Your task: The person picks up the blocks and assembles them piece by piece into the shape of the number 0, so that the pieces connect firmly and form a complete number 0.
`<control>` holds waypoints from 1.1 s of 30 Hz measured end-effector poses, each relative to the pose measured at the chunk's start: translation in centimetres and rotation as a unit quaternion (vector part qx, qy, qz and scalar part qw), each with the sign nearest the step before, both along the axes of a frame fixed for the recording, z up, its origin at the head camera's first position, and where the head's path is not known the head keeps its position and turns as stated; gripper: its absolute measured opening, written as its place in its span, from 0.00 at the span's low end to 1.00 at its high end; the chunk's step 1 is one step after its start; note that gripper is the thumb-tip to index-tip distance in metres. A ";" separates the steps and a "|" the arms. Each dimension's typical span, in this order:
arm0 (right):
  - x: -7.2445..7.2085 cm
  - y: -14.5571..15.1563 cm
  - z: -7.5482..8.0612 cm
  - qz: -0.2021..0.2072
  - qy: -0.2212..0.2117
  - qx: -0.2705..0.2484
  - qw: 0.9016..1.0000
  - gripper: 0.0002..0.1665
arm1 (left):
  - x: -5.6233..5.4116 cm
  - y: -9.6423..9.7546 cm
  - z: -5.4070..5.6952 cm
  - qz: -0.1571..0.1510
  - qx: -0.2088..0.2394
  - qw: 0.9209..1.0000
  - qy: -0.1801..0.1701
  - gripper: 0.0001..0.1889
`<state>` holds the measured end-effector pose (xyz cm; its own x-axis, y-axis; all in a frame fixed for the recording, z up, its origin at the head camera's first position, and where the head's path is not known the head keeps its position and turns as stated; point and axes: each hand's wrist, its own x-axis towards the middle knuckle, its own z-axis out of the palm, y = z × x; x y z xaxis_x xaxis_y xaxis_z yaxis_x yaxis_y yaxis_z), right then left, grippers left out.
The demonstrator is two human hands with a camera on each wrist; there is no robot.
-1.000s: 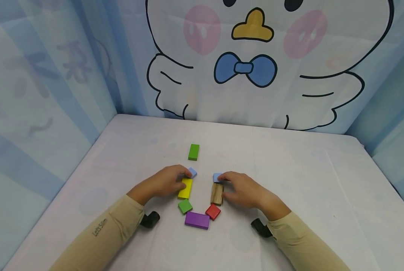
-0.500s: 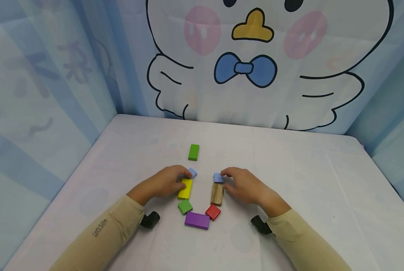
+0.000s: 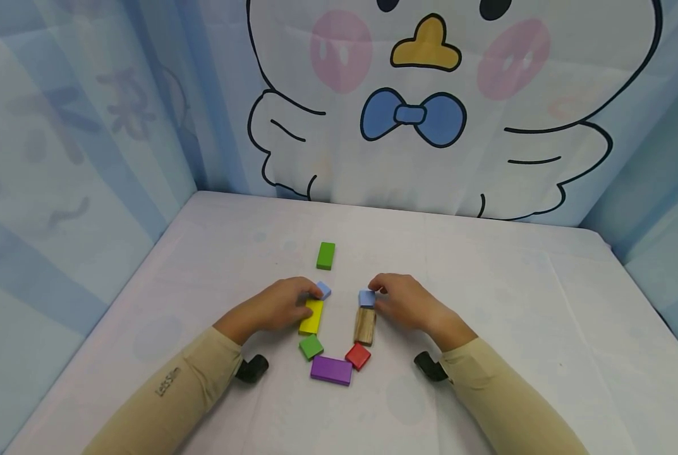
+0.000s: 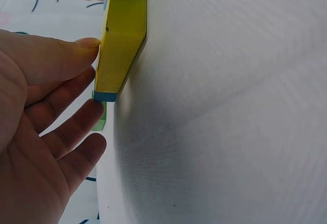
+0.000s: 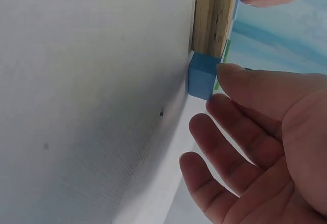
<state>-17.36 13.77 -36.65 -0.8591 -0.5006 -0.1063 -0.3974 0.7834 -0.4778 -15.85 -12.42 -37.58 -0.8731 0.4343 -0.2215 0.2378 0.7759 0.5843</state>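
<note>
In the head view, small coloured blocks lie in a U on the white table. At its left arm, my left hand (image 3: 282, 303) has its index fingertip at a light blue block (image 3: 324, 289) and its thumb on a yellow block (image 3: 311, 317); the left wrist view shows the thumb on the yellow edge, other fingers loosely spread. Across from it, my right hand (image 3: 407, 302) pinches a second light blue block (image 5: 203, 75) at its corner between thumb and index fingertip. That block sits against the end of a wood-grain block (image 3: 364, 326).
A green block (image 3: 311, 347), a purple block (image 3: 331, 370) and a red block (image 3: 358, 356) form the near curve of the U. Another green block (image 3: 325, 256) lies apart, farther back. Behind the table hangs a cartoon-printed curtain (image 3: 412, 170).
My right hand has shifted away from the wood-grain block, its index finger moving to the far edge of the light blue block, which has moved slightly. My left hand stays in place.
</note>
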 end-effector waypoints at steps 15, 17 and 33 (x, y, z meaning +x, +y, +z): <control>-0.7 0.1 -0.1 0.010 0.002 -0.009 1.000 0.11 | -0.1 0.1 0.1 -0.001 -0.006 1.000 -0.003 0.17; -0.7 0.1 -0.1 0.009 0.001 -0.008 1.000 0.11 | -0.1 0.1 0.1 -0.001 -0.005 1.000 -0.002 0.17; -0.7 0.1 -0.1 0.001 -0.008 0.001 1.000 0.11 | -0.1 0.0 0.0 -0.005 0.000 1.000 0.001 0.17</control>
